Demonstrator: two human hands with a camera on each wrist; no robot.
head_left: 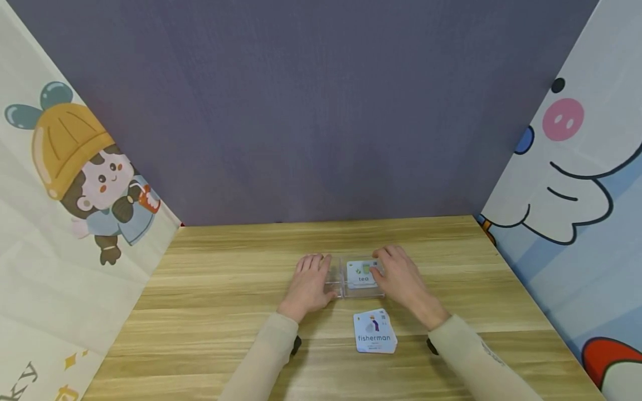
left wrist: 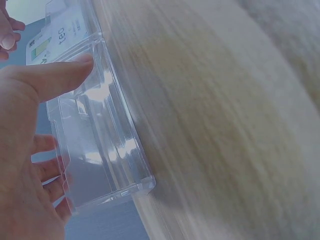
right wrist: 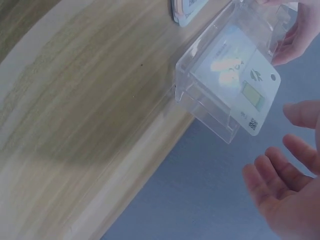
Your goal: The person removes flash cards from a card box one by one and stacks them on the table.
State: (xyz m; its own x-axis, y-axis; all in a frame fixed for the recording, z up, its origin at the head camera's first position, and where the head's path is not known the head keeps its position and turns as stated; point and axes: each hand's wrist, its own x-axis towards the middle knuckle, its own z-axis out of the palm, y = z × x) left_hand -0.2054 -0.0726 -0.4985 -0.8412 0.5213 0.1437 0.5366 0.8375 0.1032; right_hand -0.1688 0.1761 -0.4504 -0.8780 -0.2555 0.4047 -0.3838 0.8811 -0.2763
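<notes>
A clear plastic box [head_left: 343,277] with two compartments lies on the wooden table between my hands. My left hand [head_left: 310,285] holds its left part, the thumb over the near side and the fingers behind the far wall in the left wrist view. That left compartment [left wrist: 107,145] shows no card. A white "tea" card [head_left: 357,268] with a green picture lies in the right compartment, partly sticking past the far edge in the right wrist view. Close to that card, my right hand [head_left: 402,280] has loosely bent fingers, apart from card and box in the right wrist view.
A slightly fanned stack of cards [head_left: 375,333], "fisherman" on top, lies on the table [head_left: 210,317] nearer to me than the box. A dark grey panel [head_left: 321,122] rises behind the table. Cartoon-printed cloths flank it on the left [head_left: 30,267] and right [head_left: 612,234].
</notes>
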